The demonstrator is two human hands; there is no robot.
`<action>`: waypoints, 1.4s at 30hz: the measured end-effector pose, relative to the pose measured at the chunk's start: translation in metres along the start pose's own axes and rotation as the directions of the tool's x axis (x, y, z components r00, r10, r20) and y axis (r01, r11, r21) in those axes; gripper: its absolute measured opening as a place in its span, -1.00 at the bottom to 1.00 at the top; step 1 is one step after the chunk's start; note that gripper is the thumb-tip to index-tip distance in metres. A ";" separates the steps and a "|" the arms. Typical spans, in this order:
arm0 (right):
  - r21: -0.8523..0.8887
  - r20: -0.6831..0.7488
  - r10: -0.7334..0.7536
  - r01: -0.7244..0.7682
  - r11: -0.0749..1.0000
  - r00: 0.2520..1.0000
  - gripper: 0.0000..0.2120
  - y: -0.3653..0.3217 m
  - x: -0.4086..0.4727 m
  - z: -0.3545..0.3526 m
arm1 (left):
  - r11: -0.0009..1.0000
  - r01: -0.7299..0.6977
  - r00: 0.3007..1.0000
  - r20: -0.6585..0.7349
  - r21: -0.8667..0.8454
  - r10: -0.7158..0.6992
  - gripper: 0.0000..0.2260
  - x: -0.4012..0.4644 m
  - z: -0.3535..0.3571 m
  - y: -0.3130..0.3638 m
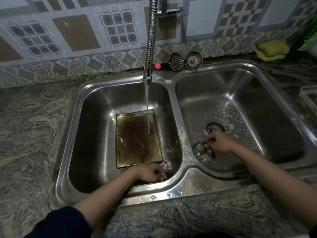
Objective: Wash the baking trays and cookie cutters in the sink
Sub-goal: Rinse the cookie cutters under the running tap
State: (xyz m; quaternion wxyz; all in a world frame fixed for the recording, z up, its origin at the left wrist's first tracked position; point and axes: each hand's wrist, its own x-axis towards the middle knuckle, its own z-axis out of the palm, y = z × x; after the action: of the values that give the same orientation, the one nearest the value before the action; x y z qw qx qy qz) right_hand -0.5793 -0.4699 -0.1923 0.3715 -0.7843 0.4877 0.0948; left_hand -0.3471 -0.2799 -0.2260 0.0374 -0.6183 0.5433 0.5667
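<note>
Water runs from the flexible tap down into the left basin of the double steel sink and lands on the baking tray. The tray lies flat on the bottom of this basin, below the tap, and its inside is brown and stained, with a thin layer of water on it. Just beside the near right corner of the tray, some small pale metal pieces lie in the basin; they may be cookie cutters, but they are too blurred to tell. The left hand is at the near edge of the tray, close to these pieces, with fingers curled; I cannot tell if it holds anything.

In the right basin, to the right of the tray, there are foam spots on the bottom and an open drain. The right hand is just near this drain and pinches a shiny metal cookie cutter. More shiny metal shapes lie under the hand, on the basin floor.

Behind the sink, on the stone surface, two round strainers lean against the wall, with a small pink ball near the tap. A yellow-green sponge lies far to the right of the tap.
</note>
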 end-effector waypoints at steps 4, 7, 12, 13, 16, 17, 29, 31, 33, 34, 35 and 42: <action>0.024 -0.028 -0.015 0.016 1.000 0.999 -0.84 0.002 -0.003 0.000 | 0.987 -0.113 0.888 -0.433 0.113 0.152 -0.81 0.005 0.003 -0.001; 0.032 -0.025 -0.012 0.012 0.999 1.000 -0.85 0.001 -0.004 0.002 | 0.850 0.001 0.855 -0.441 0.526 0.272 -0.63 0.008 -0.009 0.002; 0.080 -0.027 -0.020 0.022 0.997 0.999 -0.84 -0.005 -0.002 0.005 | 0.577 0.066 0.936 -0.251 0.814 0.247 -0.43 0.021 -0.015 0.017; 0.085 -0.030 -0.028 0.030 0.996 0.999 -0.84 -0.006 -0.003 0.005 | 0.566 0.071 0.936 -0.251 0.821 0.247 -0.46 0.023 -0.014 0.019; 0.119 -0.038 -0.039 0.043 0.992 0.999 -0.82 -0.007 -0.003 0.004 | 0.649 0.063 0.919 -0.298 0.759 0.259 -0.61 0.027 -0.016 0.022; 0.131 -0.053 -0.048 0.054 0.990 0.997 -0.81 -0.007 -0.003 0.003 | 0.702 0.051 0.911 -0.321 0.710 0.260 -0.63 0.026 -0.016 0.023; 0.506 -0.330 -0.360 0.486 0.713 0.873 -0.79 -0.102 -0.015 -0.010 | 0.818 -0.503 0.543 -0.838 -0.278 0.049 -0.56 -0.029 -0.071 0.038; 0.513 -0.327 -0.415 0.528 0.677 0.849 -0.76 -0.121 -0.009 -0.010 | 0.754 -0.574 0.520 -0.854 -0.320 0.033 -0.60 -0.037 -0.082 0.042; 0.528 -0.345 -0.462 0.576 0.624 0.817 -0.75 -0.136 -0.003 -0.010 | 0.694 -0.623 0.509 -0.860 -0.361 0.010 -0.66 -0.045 -0.091 0.046; 0.527 -0.363 -0.480 0.600 0.602 0.799 -0.75 -0.142 0.001 -0.010 | 0.677 -0.634 0.502 -0.865 -0.373 -0.007 -0.69 -0.048 -0.096 0.049; 0.526 -0.381 -0.492 0.621 0.581 0.783 -0.75 -0.148 0.004 -0.011 | 0.671 -0.638 0.491 -0.871 -0.379 -0.025 -0.73 -0.052 -0.100 0.051; 0.618 -0.435 -0.444 0.618 0.485 0.783 -0.80 -0.168 0.026 -0.007 | 0.653 -0.662 0.358 -0.921 -0.367 -0.155 -0.86 -0.056 -0.108 0.058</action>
State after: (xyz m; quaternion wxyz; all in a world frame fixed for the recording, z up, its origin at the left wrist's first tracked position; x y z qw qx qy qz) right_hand -0.4270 -0.4508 -0.1184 0.6087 -0.6833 0.2516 -0.3150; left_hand -0.3038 -0.3400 -0.1134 -0.5981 -0.6783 0.3103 0.2931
